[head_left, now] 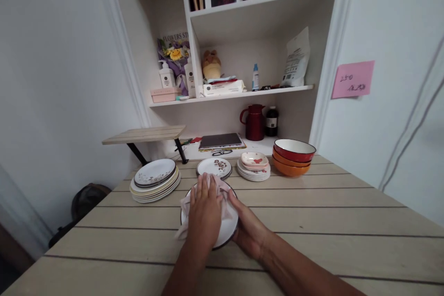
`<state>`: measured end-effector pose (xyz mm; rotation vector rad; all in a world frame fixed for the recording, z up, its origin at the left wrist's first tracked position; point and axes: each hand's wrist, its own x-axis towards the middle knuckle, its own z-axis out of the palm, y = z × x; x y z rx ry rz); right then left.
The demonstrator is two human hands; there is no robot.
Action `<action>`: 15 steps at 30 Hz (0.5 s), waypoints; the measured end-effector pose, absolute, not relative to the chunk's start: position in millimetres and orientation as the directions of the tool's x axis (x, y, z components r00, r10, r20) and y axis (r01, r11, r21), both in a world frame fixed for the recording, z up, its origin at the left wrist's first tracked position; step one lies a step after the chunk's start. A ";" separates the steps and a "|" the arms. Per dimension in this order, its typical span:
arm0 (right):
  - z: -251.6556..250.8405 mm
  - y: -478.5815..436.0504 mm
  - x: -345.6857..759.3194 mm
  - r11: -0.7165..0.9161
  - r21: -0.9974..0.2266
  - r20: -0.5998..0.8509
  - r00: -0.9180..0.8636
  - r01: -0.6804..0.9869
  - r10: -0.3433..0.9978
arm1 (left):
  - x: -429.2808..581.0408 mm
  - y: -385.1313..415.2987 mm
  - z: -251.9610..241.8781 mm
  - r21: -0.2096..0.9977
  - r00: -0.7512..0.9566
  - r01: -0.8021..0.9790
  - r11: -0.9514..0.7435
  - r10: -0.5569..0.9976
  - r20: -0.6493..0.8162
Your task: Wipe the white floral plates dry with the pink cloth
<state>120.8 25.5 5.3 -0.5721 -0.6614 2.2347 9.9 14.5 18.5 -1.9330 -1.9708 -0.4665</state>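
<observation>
A white plate [227, 231] with a dark rim is held tilted over the near middle of the table. My right hand [251, 229] grips its right edge, thumb over the rim and fingers behind. Across the plate's face lies a crumpled pale pink cloth [224, 189], with my left hand [204, 212] pressing it down, fingers extended over it. Just beyond them, a small stack of floral plates [210, 166] rests on the table. To the left stands a taller stack of plates [156, 180], the top ones dark-rimmed with a floral print.
Pink-patterned small dishes [254, 166] sit on white plates, right of centre. Beside them are nested red and orange bowls [293, 157]. A low wooden stand [145, 134] is at the back left. Behind are a laptop [221, 140], eyeglasses [222, 152], a red jug [255, 122] and shelves [239, 95].
</observation>
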 end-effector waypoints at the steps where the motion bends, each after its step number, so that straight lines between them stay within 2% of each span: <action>1: 6.0 26.3 122.0 -0.607 -0.601 -0.187 -0.648 -0.519 0.739 | 17.4 17.1 18.0 0.000 0.014 1.000 -0.015 0.893 0.449; 3: 7.3 29.8 126.2 -0.611 -0.584 -0.170 -0.655 -0.535 0.736 | 30.2 18.4 18.4 0.016 0.067 0.997 -0.082 0.904 0.422; 7: 7.4 39.6 135.3 -0.627 -0.567 -0.244 -0.619 -0.533 0.747 | 37.4 9.2 21.6 0.074 0.190 0.970 -0.230 0.917 0.351; 10: 6.5 45.1 139.6 -0.658 -0.509 -0.265 -0.626 -0.555 0.733 | 27.5 -4.2 18.4 0.102 0.288 0.939 -0.329 0.914 0.287; 12: 6.2 46.8 141.3 -0.663 -0.484 -0.263 -0.628 -0.572 0.733 | 17.5 -13.7 12.4 0.103 0.334 0.922 -0.373 0.901 0.276; 15: 5.3 46.9 142.1 -0.641 -0.512 -0.238 -0.622 -0.572 0.746 | 1.0 -25.7 2.2 0.038 0.339 0.931 -0.364 0.896 0.286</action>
